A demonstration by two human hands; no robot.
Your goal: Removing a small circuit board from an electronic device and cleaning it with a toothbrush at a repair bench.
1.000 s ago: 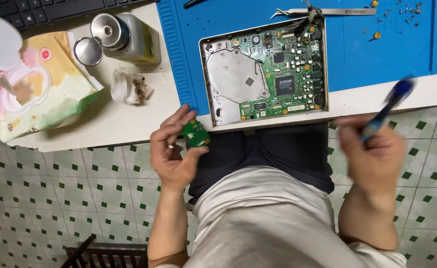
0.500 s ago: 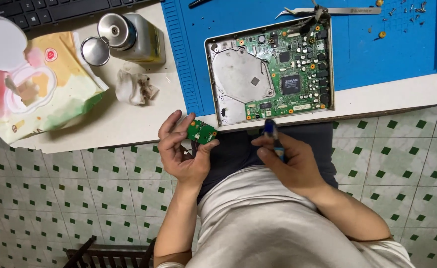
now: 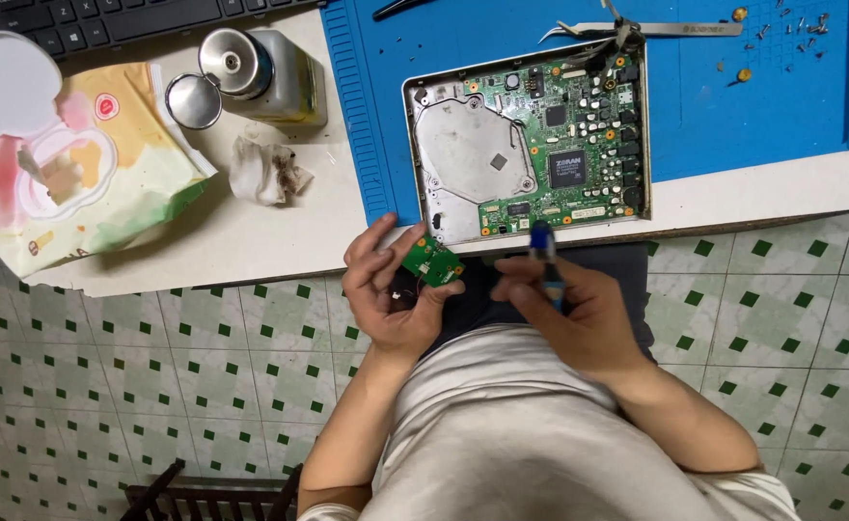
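My left hand holds a small green circuit board between thumb and fingers, just below the table's front edge. My right hand grips a blue-handled tool close to the right of that small board, its tip hidden. Above both hands, an opened device lies on a blue mat, showing a large green circuit board and a grey metal plate.
A metal can with its round lid beside it, a crumpled stained tissue and a pack of wet wipes sit on the white table. Tweezers and loose screws lie on the mat. A keyboard is at top left.
My right hand swung in from the far right with the blue tool and now sits beside the small board. My left hand has tilted the small board slightly.
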